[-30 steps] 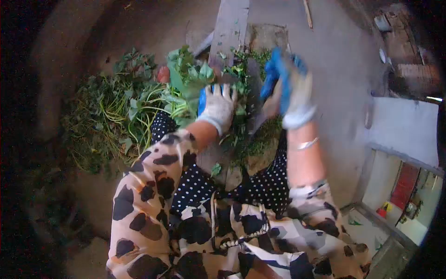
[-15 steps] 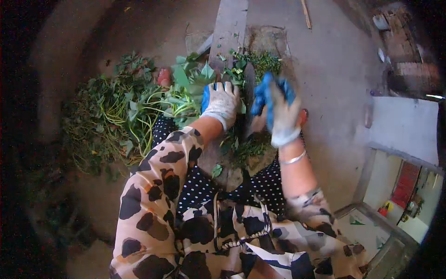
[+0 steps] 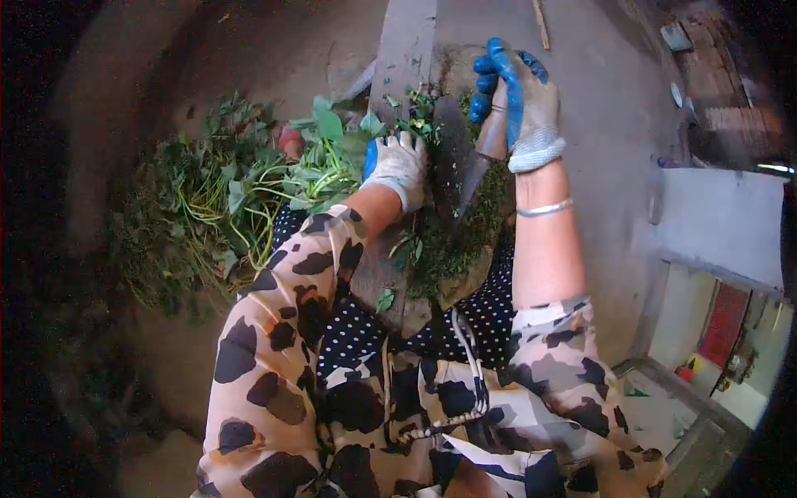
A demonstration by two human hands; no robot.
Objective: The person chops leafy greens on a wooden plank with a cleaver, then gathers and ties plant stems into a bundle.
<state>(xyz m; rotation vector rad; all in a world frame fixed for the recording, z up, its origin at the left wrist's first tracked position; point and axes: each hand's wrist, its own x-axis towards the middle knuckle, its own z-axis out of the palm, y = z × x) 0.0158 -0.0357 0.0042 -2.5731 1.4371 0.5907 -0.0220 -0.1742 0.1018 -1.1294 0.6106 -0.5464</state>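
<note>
My left hand (image 3: 397, 170), in a whitish glove with blue on it, is closed over a bunch of leafy green vines (image 3: 320, 170), pressing them on a wooden board (image 3: 404, 50). My right hand (image 3: 523, 95), gloved alike, is raised to the right of the board. It grips a knife (image 3: 475, 176) by its handle, the dark blade pointing down and toward me. Chopped greens (image 3: 448, 257) lie beside the board under the blade. Exactly how the left fingers wrap the stems is hidden.
A large heap of uncut vines (image 3: 199, 199) spreads over the floor at left. A stick (image 3: 542, 25) lies on the floor at the far right. Further right stand a pale panel (image 3: 722, 224) and stacked wooden pieces (image 3: 739, 124). My knees in dotted trousers flank the board.
My right hand has moved up and away to the right with the knife, baring more chopped greens. The left hand stays on the vines, barely shifted.
</note>
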